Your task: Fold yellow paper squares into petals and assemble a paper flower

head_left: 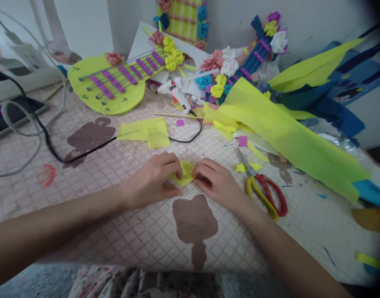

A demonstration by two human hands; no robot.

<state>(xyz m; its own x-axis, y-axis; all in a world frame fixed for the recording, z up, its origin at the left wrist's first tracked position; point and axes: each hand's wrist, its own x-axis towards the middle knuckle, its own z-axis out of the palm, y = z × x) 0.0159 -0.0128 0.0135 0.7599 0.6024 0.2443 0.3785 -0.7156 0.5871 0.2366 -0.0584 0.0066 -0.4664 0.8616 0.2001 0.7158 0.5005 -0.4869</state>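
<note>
Fingers (173,166) loosely curled, touching yellow paper (186,173)

A pale grey wall (239,29) stands on the far side, a white upright panel (81,25) at far left. Soft light falls on the diamond-patterned bench (130,236); grey-blue floor (47,279) shows below its near edge.

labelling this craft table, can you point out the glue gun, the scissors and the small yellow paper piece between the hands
Glue gun (182,98): head view, on its white handle.
Scissors (253,171): head view, where blades meet handles.
Small yellow paper piece (186,171): head view, on its exposed middle.
</note>
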